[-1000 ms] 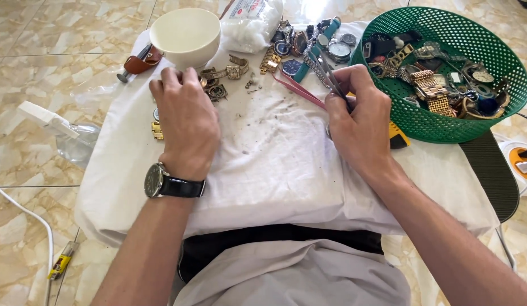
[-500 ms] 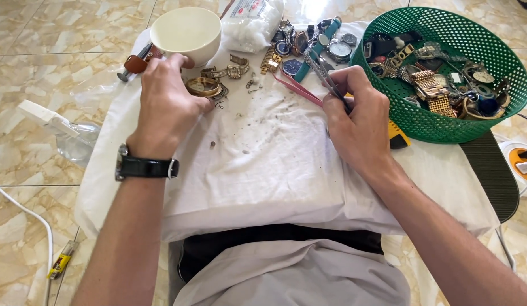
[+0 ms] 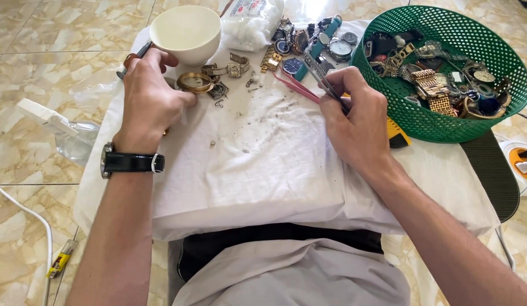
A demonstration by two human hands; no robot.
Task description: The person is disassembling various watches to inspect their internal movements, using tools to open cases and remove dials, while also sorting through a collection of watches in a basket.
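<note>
Sorting small watch parts on a stained white cloth (image 3: 263, 164) spread over a low table.

Left hand (image 3: 150, 99), curled nearly closed, pinning a round gold-coloured watch case ring (image 3: 195, 83) at its fingertips, a slim metal tool (image 3: 133, 59) tucked behind the thumb, apparently kept at the ready. Right hand (image 3: 354, 122) pinched shut on steel tweezers (image 3: 319, 76), tips aimed forward toward loose watches just beyond the knuckles. Cream ceramic bowl (image 3: 187, 34) just ahead of the left hand; green plastic mesh basket (image 3: 501, 85) of watch scrap beside the right, within easy reach.

One white bowl (image 3: 185, 33), one green basket (image 3: 388, 85), one gold ring (image 3: 195, 83), two hands.
</note>
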